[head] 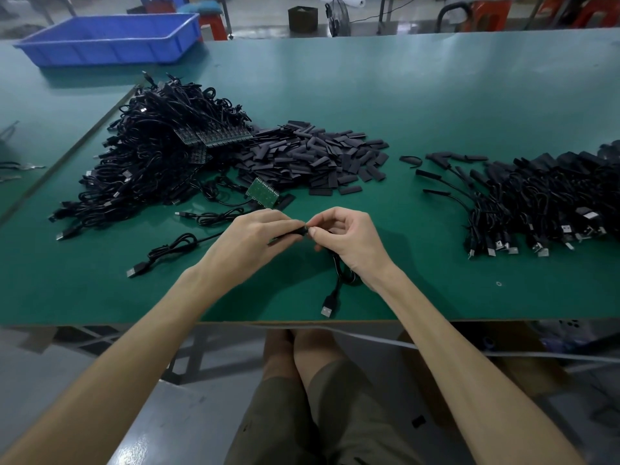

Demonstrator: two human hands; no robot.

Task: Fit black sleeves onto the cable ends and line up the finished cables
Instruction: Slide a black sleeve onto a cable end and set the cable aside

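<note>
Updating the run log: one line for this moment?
step: fitting sleeve onto cable | left hand: grips sleeve | right hand: pinches cable | finished cables: far right | sleeve pile: centre

Green table, black stock, a few bright bits.
Table [419, 95] plain deep green, tan strip along front edge [369, 321]. Bin [110, 38] solid blue. Heap [144, 162] of raw cables black w/ silver plug tips. Boards [263, 193] green, speckled w/ rows of pale dots. Sleeves [322, 159] matt black, approx. charcoal, no markings. Done cables [543, 209] black, plugs silver w/ white inserts. Front cable [338, 280] black, its plug [326, 311] silver. Shorts [335, 414] olive drab. Stool [214, 26] red-orange. Fan [337, 18] black. Cord [369, 335] under table white. Floor [161, 414] grey, glossy.
</note>
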